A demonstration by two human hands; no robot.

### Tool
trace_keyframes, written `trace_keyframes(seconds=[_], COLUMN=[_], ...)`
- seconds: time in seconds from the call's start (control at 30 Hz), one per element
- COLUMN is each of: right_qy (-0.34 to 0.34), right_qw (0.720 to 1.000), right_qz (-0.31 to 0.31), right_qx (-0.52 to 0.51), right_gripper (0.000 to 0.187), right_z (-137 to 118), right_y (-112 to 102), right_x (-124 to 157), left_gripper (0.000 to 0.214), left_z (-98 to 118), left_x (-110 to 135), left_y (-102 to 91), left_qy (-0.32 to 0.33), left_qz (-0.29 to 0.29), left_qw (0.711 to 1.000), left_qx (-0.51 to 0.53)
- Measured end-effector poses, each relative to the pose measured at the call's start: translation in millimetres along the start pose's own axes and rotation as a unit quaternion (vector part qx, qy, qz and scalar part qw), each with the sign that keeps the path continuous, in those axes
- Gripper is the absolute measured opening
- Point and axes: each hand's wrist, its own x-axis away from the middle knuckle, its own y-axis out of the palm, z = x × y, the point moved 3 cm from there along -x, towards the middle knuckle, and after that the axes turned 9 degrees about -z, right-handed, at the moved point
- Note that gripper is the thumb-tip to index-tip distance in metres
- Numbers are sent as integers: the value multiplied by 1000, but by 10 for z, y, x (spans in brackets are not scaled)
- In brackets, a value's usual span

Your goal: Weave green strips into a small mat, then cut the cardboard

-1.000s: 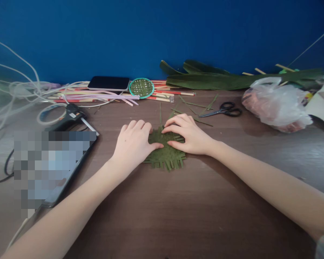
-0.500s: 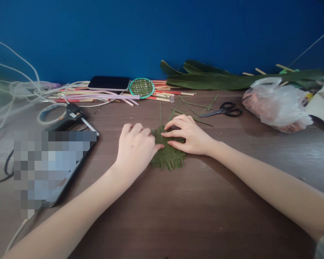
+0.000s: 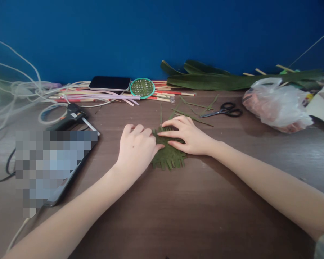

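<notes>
Brown tabletop [image 3: 178,212]: runs back to a blue wall [image 3: 162,32], and both bare hands are out over its middle.
Left hand [image 3: 136,147]: at the left side of the green woven mat [image 3: 169,155], fingers curled, thumb lying on the weave; can't tell whether it pinches anything.
Right hand [image 3: 189,135]: fingers spread, tips and thumb down on the mat, a gap between index and thumb.
Mat: flat, right between the hands, touched by both, so neither is nearer; no clear long axis showing.
Mat's near edge: a fringe of strip ends [image 3: 171,165], uncovered, facing the wearer.
Far side: loose leaf strips [image 3: 197,108] just past the right hand, scissors [image 3: 230,109] beside them.
Left flank: glue gun [image 3: 74,114] and tablet-like device [image 3: 59,192], well apart from the mat.
Right flank: plastic bag [image 3: 278,104], farther out than the scissors.
</notes>
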Motion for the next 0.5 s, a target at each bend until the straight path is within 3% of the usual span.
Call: trace_keyframes(seconds=[0.4, 0.5], right_qy=[21, 29], right_qw=[1000, 999], right_qz=[4, -1], right_qx=[-4, -14], right_gripper=[30, 37], right_z=[17, 23], right_y=[-3, 1], right_x=[14, 11], left_gripper=[26, 23], left_z=[-16, -69], left_x=[-1, -18], left_y=[10, -19], left_qy=[-3, -10], left_qz=[-10, -27], left_qw=[1000, 999], left_qx=[-26, -26])
